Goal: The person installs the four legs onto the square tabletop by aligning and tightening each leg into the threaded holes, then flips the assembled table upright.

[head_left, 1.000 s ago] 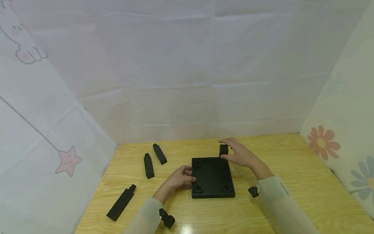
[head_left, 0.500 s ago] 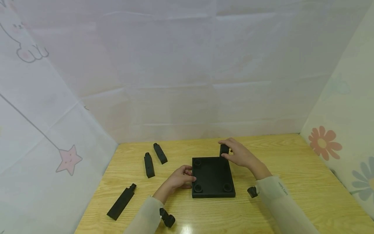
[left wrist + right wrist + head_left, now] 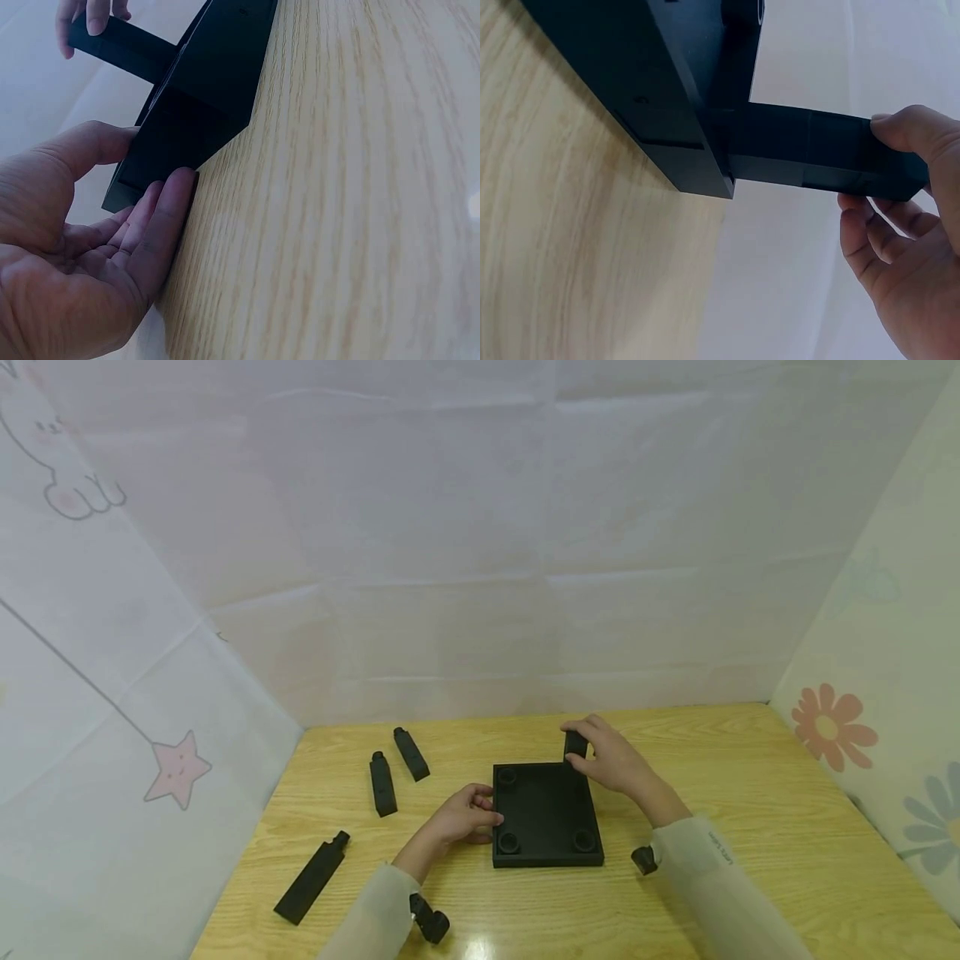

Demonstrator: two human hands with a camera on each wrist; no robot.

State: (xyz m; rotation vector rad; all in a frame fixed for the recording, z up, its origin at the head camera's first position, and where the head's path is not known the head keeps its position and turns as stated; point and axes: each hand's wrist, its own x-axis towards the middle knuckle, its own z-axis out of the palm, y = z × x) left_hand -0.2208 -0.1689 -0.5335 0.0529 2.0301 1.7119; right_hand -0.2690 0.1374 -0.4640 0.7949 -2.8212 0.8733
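Observation:
A black square tabletop (image 3: 546, 810) lies underside up on the table, with round sockets visible at three corners. One black table leg (image 3: 574, 744) stands upright at its far right corner, its lower end hidden by the rim. My right hand (image 3: 611, 758) grips the leg's upper end between thumb and fingers; the right wrist view shows the leg (image 3: 802, 146) meeting the tabletop corner. My left hand (image 3: 459, 817) holds the tabletop's left side. In the left wrist view its thumb lies at the rim and its fingers touch the outer side wall (image 3: 176, 139).
Three more black legs lie on the wooden table (image 3: 645, 910) to the left: a near leg (image 3: 311, 878), a middle leg (image 3: 382, 785) and a far leg (image 3: 411, 754). White printed cloth (image 3: 450, 568) walls stand behind and on both sides.
My right hand has turned slightly at the top of the leg, its wrist and forearm shifting a little left. The left hand and the tabletop stay in place.

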